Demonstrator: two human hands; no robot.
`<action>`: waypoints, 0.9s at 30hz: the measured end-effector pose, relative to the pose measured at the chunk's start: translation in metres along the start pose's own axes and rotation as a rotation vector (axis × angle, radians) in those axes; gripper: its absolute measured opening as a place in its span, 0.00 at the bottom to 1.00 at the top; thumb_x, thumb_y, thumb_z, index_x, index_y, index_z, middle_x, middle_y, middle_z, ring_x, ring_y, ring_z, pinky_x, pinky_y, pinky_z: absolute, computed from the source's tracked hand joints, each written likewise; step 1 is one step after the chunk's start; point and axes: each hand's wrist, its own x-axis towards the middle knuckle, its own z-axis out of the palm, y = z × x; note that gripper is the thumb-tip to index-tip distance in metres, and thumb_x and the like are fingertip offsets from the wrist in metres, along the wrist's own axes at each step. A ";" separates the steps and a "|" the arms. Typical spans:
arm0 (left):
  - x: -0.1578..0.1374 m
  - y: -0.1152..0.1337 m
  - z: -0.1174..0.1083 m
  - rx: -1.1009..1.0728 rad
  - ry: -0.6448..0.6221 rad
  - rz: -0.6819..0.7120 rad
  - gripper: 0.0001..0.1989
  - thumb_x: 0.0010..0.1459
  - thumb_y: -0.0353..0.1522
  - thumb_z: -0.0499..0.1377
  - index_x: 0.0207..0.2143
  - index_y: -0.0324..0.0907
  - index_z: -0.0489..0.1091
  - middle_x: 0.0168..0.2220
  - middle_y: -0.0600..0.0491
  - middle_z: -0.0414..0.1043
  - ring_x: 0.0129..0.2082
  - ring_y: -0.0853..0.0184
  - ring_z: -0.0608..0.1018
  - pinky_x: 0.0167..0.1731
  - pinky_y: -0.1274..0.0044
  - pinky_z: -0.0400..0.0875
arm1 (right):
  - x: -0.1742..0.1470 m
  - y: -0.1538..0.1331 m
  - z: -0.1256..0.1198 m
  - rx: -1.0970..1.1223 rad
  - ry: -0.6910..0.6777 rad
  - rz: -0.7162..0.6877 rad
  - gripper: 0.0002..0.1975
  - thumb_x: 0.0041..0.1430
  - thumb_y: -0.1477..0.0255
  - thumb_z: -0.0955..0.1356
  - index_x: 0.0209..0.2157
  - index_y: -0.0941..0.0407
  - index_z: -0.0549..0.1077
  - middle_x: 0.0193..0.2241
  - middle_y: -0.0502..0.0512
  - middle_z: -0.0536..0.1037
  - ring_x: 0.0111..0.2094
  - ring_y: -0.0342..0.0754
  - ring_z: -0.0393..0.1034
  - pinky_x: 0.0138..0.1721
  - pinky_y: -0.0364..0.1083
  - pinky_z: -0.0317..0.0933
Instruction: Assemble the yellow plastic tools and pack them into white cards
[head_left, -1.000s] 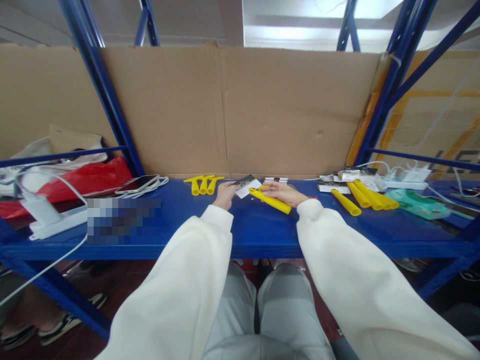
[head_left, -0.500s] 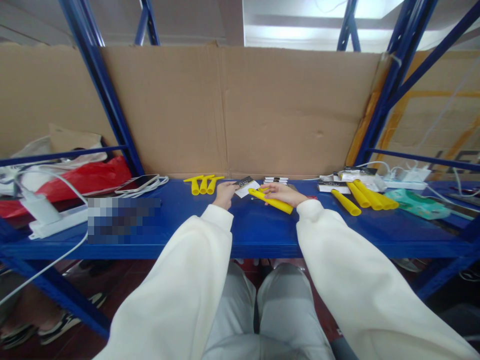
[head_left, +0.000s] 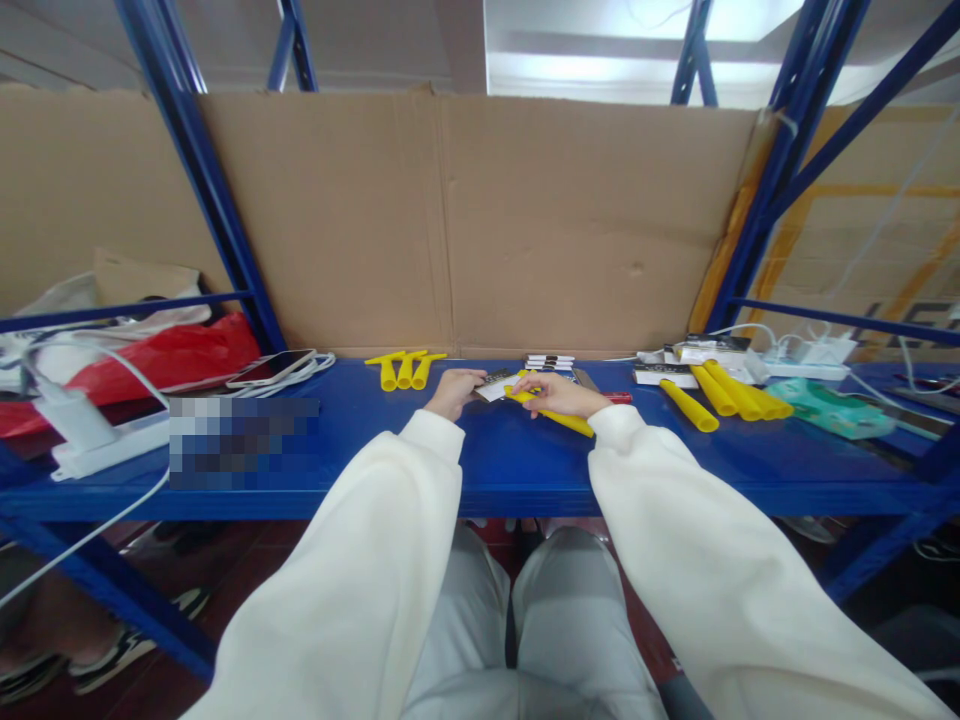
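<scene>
My left hand (head_left: pixel 454 393) is closed on the edge of a small black-and-white printed card (head_left: pixel 493 386), which tilts toward the right. My right hand (head_left: pixel 556 395) pinches a yellow plastic tube (head_left: pixel 568 424) near its narrow end. The tube slants down to the right beneath that hand, its narrow end close to the card. My fingers hide part of the tube, so I cannot tell whether card and tube touch. Left of my hands, three yellow tubes with crosswise tops (head_left: pixel 405 372) lie side by side.
Behind my right hand lie a stack of small printed packs (head_left: pixel 550 362) and a red object (head_left: pixel 618 398). Several yellow tubes (head_left: pixel 739 392) rest at the right beside white boxes (head_left: pixel 664 375) and a green plastic bag (head_left: pixel 832 405). A white power strip (head_left: pixel 112 445) is at the left.
The card has tipped flatter and lower in my left hand. My right hand has shifted slightly left and covers more of the tube. The red object shows more clearly.
</scene>
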 end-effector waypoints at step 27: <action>-0.013 0.009 0.002 -0.050 -0.059 -0.018 0.09 0.59 0.34 0.65 0.38 0.39 0.71 0.36 0.47 0.77 0.27 0.67 0.79 0.26 0.77 0.76 | 0.005 0.007 -0.006 -0.191 0.147 -0.022 0.18 0.53 0.77 0.72 0.47 0.53 0.81 0.35 0.52 0.82 0.18 0.35 0.67 0.21 0.38 0.65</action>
